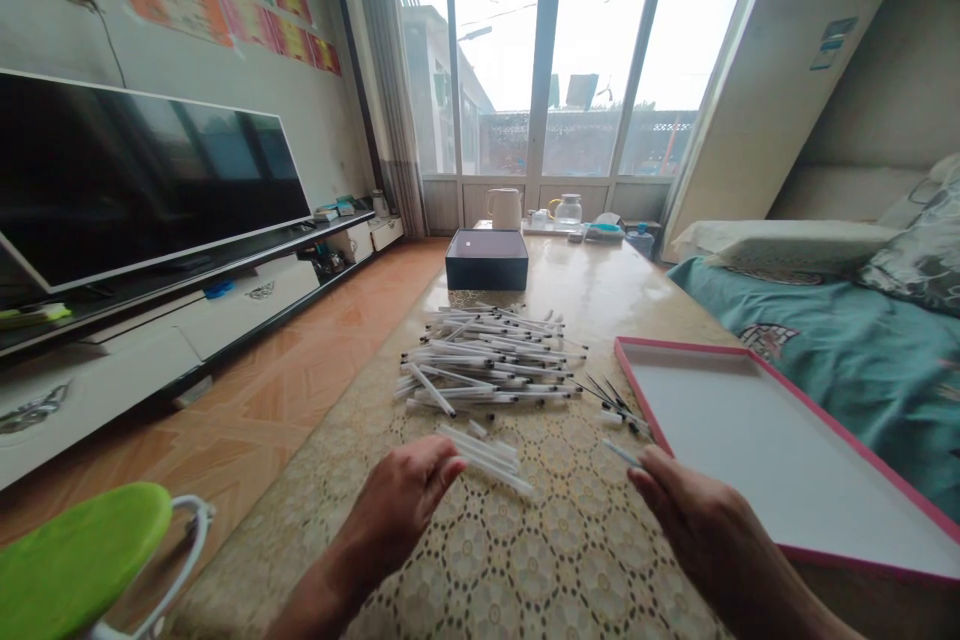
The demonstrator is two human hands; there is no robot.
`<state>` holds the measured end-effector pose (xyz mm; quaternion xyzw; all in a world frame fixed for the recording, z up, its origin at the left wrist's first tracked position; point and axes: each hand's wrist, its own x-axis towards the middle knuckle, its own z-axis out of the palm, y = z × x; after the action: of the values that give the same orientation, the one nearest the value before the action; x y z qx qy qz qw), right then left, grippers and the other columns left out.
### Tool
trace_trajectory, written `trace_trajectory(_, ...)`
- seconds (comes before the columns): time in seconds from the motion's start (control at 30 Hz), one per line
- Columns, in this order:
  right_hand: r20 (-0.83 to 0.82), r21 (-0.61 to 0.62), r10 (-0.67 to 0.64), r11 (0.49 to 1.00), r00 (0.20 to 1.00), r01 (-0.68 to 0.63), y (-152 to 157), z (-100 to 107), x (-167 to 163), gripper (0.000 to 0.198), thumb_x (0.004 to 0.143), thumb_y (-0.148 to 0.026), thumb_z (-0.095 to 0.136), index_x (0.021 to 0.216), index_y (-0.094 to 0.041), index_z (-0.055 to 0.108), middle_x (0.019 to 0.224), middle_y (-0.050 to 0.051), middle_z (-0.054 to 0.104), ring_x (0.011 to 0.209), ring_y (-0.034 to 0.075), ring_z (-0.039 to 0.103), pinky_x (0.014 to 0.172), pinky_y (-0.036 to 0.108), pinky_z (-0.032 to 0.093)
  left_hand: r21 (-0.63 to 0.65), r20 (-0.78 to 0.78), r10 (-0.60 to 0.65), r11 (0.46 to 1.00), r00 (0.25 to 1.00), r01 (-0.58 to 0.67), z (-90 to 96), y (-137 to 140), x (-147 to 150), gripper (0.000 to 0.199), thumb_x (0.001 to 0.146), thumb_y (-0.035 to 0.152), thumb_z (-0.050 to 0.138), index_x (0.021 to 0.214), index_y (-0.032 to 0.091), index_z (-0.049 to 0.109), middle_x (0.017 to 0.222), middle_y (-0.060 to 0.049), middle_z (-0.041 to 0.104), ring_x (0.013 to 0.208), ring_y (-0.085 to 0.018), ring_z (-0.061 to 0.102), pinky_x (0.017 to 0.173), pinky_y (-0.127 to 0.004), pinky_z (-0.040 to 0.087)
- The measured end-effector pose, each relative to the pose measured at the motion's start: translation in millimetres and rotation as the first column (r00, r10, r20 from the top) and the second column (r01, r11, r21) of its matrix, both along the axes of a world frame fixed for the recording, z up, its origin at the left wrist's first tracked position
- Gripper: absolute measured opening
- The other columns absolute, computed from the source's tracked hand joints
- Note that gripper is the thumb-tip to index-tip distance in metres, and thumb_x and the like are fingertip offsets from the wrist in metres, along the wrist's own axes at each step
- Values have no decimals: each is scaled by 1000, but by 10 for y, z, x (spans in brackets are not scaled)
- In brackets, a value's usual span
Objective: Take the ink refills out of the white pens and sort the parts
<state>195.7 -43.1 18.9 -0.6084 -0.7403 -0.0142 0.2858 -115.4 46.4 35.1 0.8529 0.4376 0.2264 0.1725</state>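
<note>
Loosely heaped clear pen tubes (487, 365), black-tipped, lie crisscrossed.

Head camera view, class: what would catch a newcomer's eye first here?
A heap of clear pen tubes lies mid-table on the lace-patterned cloth, with a dark box behind it. The left hand touches a few loose tubes; the right hand pinches one beside a pink-rimmed white tray.

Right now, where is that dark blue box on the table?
In the head view, the dark blue box sits at the far end of the table, just beyond the pile of pens, with a white jug behind it by the window.
</note>
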Motion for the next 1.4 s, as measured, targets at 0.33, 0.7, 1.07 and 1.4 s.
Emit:
trace_trajectory(0.33,-192,-192,-17,981,981,-20,125,-199,-639,33,95,-37,25,79,-23,50,64,2,62,57,17,61,52,24,40,17,112,61,998,992,-64,-370,44,179,39,77,9,50,113,21,56,102,-9,63,92,-22,60,81,-34,47)
trace_trajectory(0.7,-283,-195,-50,981,958,-6,151,-281,-903,36,94,-41,30,67,-22,46,58,0,60,53,15,57,50,21,36,29,20,211,977,977,-211,-363,-107,170,15,79,12,48,87,21,56,81,-5,62,74,-20,60,66,-30,44)
trace_trajectory(1.07,-402,-198,-28,979,915,-57,161,-346,-876,38,93,-42,31,73,-20,54,60,-1,57,55,14,55,52,20,35,-113,342,103,991,934,-68,-383,-176,325,24,74,16,59,97,20,62,82,-5,63,68,-19,58,66,-32,47)
trace_trajectory(1.4,-520,-220,138,932,843,-288,210,-260,-997,39,92,-44,33,76,-19,58,60,-1,60,56,12,56,54,20,38,-687,726,607,623,324,373,-397,-356,674,26,63,35,76,75,14,66,62,0,62,54,-9,56,50,-18,45)
